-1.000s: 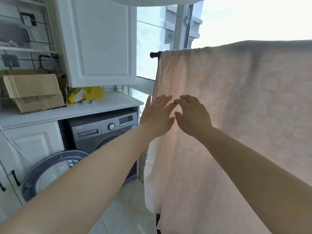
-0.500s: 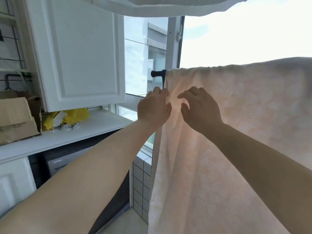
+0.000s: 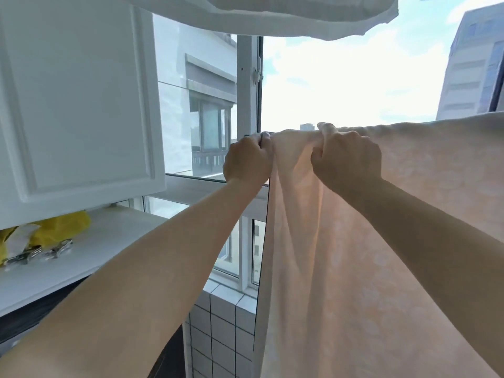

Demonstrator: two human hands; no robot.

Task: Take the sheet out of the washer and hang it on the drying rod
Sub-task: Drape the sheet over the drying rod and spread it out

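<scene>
A pale peach patterned sheet [image 3: 368,241] hangs over the drying rod, draped from the top edge down past the bottom of the view. The rod itself is almost wholly hidden under the cloth and my hands. My left hand [image 3: 246,159] is curled round the rod's left end at the sheet's left edge. My right hand [image 3: 346,159] grips a bunched fold of the sheet at the top, just right of the left hand. The washer is out of view.
A white wall cabinet door [image 3: 79,99] stands at the left above a white counter [image 3: 90,257] with a yellow bag [image 3: 58,227] and metal clips [image 3: 41,252]. The window frame [image 3: 249,85] is behind my hands. Another white cloth [image 3: 272,15] hangs overhead.
Both hands rose from the sheet's face to its top edge and curled shut, left at the rod end, right on the cloth. The view tilted up, so the washer dropped out of sight.
</scene>
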